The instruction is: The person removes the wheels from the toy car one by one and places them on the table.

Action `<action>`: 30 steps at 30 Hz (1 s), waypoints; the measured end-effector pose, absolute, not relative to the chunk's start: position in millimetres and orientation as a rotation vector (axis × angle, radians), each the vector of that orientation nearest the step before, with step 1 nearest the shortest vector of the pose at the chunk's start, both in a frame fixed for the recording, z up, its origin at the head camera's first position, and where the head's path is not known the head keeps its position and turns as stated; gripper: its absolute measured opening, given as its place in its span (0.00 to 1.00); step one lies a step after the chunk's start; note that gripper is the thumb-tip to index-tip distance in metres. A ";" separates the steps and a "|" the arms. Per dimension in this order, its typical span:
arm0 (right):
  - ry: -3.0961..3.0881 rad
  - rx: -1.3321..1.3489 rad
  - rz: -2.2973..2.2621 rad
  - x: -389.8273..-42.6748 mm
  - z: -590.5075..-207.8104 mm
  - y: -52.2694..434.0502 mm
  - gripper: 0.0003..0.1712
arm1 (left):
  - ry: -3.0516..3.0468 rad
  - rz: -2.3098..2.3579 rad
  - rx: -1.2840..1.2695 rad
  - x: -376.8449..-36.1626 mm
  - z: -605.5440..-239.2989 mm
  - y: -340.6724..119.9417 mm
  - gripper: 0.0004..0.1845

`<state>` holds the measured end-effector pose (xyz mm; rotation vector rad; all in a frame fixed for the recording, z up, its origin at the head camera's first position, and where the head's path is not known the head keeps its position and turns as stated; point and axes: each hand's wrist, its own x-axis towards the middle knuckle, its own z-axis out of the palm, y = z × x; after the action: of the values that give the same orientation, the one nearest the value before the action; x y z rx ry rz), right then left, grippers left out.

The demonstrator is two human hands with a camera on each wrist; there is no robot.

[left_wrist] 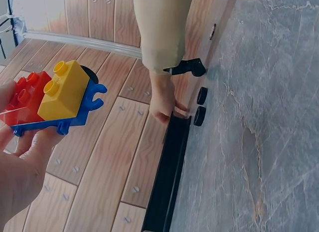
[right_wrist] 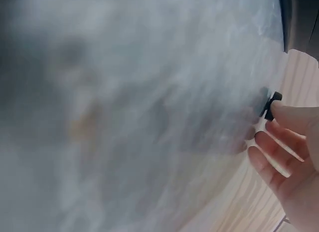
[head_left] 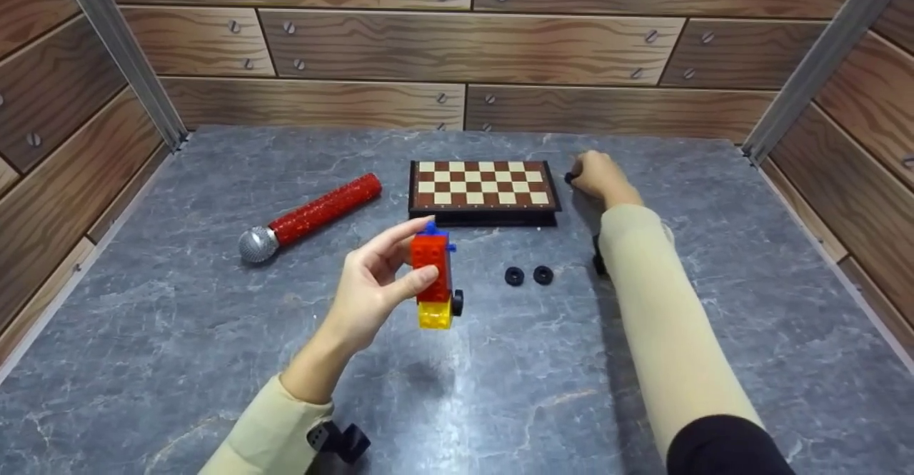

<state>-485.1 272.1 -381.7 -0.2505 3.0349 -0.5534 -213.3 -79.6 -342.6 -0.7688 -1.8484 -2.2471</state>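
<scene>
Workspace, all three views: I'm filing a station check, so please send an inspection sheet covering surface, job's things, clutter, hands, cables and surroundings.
Surface: grey marbled tabletop, with glare near the front.
Job's things: red, yellow and blue brick toy, held up, one black wheel visible on it; two loose wheels on the tabletop; small black piece farther back.
Clutter: checkered board; red microphone.
Hands: left hand holds the toy; right hand pinches the small black piece.
Cables: thin dark strands at the left wrist view's upper left, possibly cables; too small to tell.
Surroundings: wood-print walls, metal corner posts.
</scene>
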 end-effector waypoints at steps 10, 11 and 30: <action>3.032 -0.344 -0.625 -474.1 -384.5 276.1 0.10 | -1.842 -2.288 -0.753 -211.0 -343.8 -79.5 0.28; 3.035 -0.347 -0.637 -472.5 -384.9 276.3 0.10 | -1.840 -2.293 -0.749 -210.7 -344.0 -79.5 0.28; 2.982 -0.354 -1.133 -408.3 -370.1 288.2 0.13 | -1.827 -2.325 -0.764 -209.9 -340.7 -76.1 0.28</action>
<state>-408.3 288.2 -370.1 -0.3537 2.9820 -1.1332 -209.9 -76.1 -340.7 -0.7635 -1.8266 -2.3247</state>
